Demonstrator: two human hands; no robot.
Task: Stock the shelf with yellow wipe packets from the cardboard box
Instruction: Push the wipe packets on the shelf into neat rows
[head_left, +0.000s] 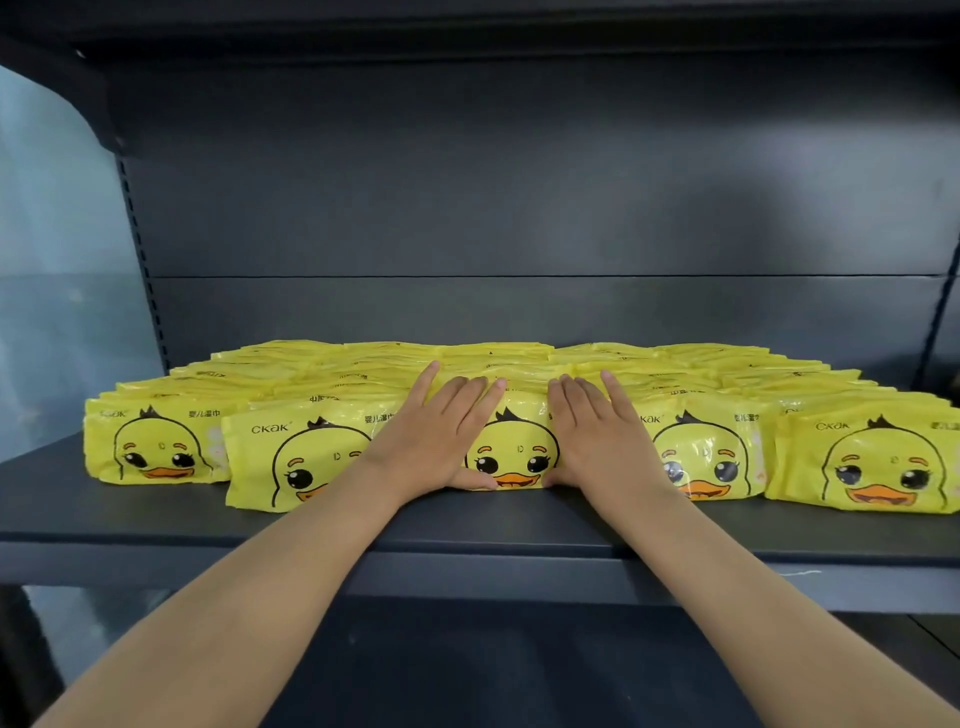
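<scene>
Brand "CKAK", dark print, top-left of 2nd packet from left (291, 457) & far-right packet (862, 462). On far-left packet (150, 447): same logo + Chinese "婴儿湿巾" top centre. Print on other pkts (701, 452) partly hidden or blurred.

Wipe packets (727, 374) crowd the shelf (156, 514); free room lies along its front edge and overhead.

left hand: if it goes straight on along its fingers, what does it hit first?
The left hand lies flat on the middle front wipe packet. Straight on, it likely meets the packet rows behind first, then the shelf back panel; depth unclear.
</scene>
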